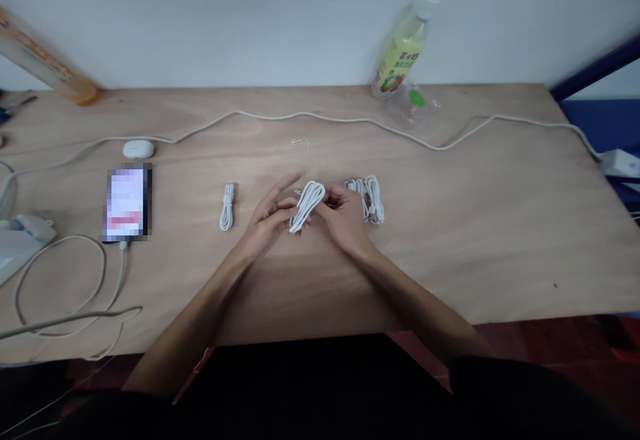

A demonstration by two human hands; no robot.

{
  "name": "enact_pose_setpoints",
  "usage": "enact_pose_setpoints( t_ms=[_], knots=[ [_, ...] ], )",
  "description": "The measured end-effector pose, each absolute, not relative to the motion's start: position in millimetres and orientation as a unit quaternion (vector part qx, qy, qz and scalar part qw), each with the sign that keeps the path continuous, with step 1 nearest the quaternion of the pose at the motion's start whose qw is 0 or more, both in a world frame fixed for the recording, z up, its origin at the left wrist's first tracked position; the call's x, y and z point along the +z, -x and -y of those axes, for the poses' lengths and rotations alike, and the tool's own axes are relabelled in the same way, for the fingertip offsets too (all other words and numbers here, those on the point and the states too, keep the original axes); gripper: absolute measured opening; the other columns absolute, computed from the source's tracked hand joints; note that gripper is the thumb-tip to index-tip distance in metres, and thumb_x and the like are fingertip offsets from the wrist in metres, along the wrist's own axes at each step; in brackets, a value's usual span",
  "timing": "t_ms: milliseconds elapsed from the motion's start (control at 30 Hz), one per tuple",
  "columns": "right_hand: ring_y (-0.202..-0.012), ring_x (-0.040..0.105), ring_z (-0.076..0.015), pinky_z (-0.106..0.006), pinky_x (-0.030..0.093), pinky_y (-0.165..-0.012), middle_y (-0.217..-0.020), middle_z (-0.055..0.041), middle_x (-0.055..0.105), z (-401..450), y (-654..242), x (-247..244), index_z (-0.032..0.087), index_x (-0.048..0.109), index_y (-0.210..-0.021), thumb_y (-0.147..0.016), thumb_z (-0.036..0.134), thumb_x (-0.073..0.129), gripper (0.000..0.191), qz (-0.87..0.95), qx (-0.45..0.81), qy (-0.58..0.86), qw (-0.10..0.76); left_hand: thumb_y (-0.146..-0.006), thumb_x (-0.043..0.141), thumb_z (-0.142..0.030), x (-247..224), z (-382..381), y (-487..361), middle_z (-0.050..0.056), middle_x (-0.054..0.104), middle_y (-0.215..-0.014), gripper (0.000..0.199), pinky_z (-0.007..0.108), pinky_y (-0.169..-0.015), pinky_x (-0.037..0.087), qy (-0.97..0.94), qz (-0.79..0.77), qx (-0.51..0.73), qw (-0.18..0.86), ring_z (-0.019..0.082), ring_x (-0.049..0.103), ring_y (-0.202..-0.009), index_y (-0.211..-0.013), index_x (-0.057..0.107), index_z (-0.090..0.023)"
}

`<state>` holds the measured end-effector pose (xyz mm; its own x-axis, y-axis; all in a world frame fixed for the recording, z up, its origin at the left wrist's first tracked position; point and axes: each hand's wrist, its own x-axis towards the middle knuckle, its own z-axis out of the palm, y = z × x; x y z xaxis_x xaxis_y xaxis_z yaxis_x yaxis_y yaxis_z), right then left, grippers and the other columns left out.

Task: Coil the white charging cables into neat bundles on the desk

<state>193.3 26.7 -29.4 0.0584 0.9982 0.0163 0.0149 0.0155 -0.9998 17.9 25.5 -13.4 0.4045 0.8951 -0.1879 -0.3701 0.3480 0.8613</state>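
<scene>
A white coiled cable (309,204) is held up over the middle of the table between both hands. My left hand (270,219) pinches its lower left end, with the index finger stretched out above. The fingers of my right hand (346,217) close on the coil's upper right side. Another folded white cable (227,207) lies on the wood to the left of my left hand. Just beyond my right hand rest more white cable bundles (374,200), partly hidden by it. Short white ties (300,143) lie on the table past the held coil.
A long white cord (300,115) runs across the back of the wooden table (465,240). A yellow-green bottle (403,53) and clear plastic packaging (413,103) stand by the wall. At left are a phone (125,201), a white earbud case (139,149) and an orange bottle (55,67).
</scene>
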Motion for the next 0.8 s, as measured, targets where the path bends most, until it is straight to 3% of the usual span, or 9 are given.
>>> enact_pose_setpoints(
  t_ms=[200,300,367,433,500,600,700,800],
  knots=[
    [-0.057,0.054,-0.0145,-0.030,0.044,-0.057,-0.063,0.0041,0.060,-26,-193,-29,0.025,0.080,-0.091,-0.091,0.051,0.079,0.026,0.488,0.450,0.514,0.543,-0.071,0.067,-0.017,-11,-25,-20,-0.001,0.073,-0.074,0.060,0.028,-0.050,0.049,-0.359,-0.350,0.411,0.761,0.015,0.062,-0.053,-0.131,0.073,-0.022],
    [-0.054,0.051,-0.0137,-0.029,0.043,-0.056,-0.057,0.0068,0.052,-25,-191,-25,0.025,0.079,-0.091,-0.094,0.053,0.076,0.028,0.482,0.436,0.522,0.553,-0.079,0.072,-0.029,-16,-26,-21,-0.002,0.066,-0.067,0.035,0.028,-0.046,0.043,-0.356,-0.364,0.418,0.752,0.014,0.055,-0.048,-0.112,0.075,-0.020],
    [-0.053,0.050,-0.0133,-0.029,0.044,-0.055,-0.057,0.0072,0.051,-24,-190,-24,0.025,0.079,-0.091,-0.093,0.053,0.077,0.028,0.479,0.434,0.522,0.556,-0.087,0.076,-0.041,-19,-27,-20,-0.002,0.064,-0.067,0.029,0.029,-0.049,0.043,-0.385,-0.388,0.432,0.717,0.014,0.054,-0.050,-0.107,0.075,-0.021],
    [-0.053,0.050,-0.0130,-0.028,0.044,-0.054,-0.058,0.0071,0.053,-23,-189,-24,0.025,0.078,-0.090,-0.092,0.053,0.078,0.028,0.476,0.433,0.523,0.559,-0.090,0.081,-0.045,-22,-26,-20,-0.001,0.069,-0.077,0.031,0.029,-0.061,0.052,-0.449,-0.423,0.457,0.641,0.015,0.061,-0.062,-0.110,0.075,-0.022],
    [-0.052,0.050,-0.0128,-0.028,0.044,-0.053,-0.059,0.0068,0.056,-22,-188,-24,0.025,0.077,-0.090,-0.093,0.054,0.077,0.028,0.478,0.430,0.526,0.556,-0.090,0.084,-0.042,-25,-25,-20,0.003,0.077,-0.098,0.035,0.032,-0.083,0.058,-0.513,-0.452,0.478,0.551,0.019,0.070,-0.085,-0.118,0.075,-0.023],
    [-0.052,0.050,-0.0127,-0.028,0.045,-0.053,-0.060,0.0063,0.057,-20,-187,-24,0.025,0.076,-0.089,-0.095,0.054,0.076,0.030,0.493,0.421,0.528,0.549,-0.095,0.081,-0.040,-29,-23,-20,0.009,0.077,-0.127,0.043,0.040,-0.109,0.054,-0.563,-0.466,0.491,0.475,0.025,0.071,-0.116,-0.134,0.073,-0.023],
    [-0.054,0.050,-0.0125,-0.029,0.045,-0.056,-0.061,0.0065,0.057,-18,-187,-24,0.025,0.077,-0.090,-0.097,0.055,0.074,0.030,0.514,0.407,0.519,0.549,-0.095,0.081,-0.038,-28,-22,-19,0.012,0.074,-0.139,0.046,0.048,-0.119,0.048,-0.604,-0.467,0.497,0.411,0.029,0.068,-0.131,-0.139,0.074,-0.025],
    [-0.055,0.050,-0.0126,-0.029,0.044,-0.057,-0.062,0.0064,0.056,-16,-187,-25,0.025,0.078,-0.093,-0.100,0.056,0.072,0.032,0.530,0.403,0.514,0.540,-0.092,0.086,-0.038,-22,-22,-18,0.010,0.075,-0.140,0.034,0.054,-0.124,0.044,-0.641,-0.471,0.503,0.337,0.031,0.065,-0.136,-0.124,0.083,-0.030]
  ],
)
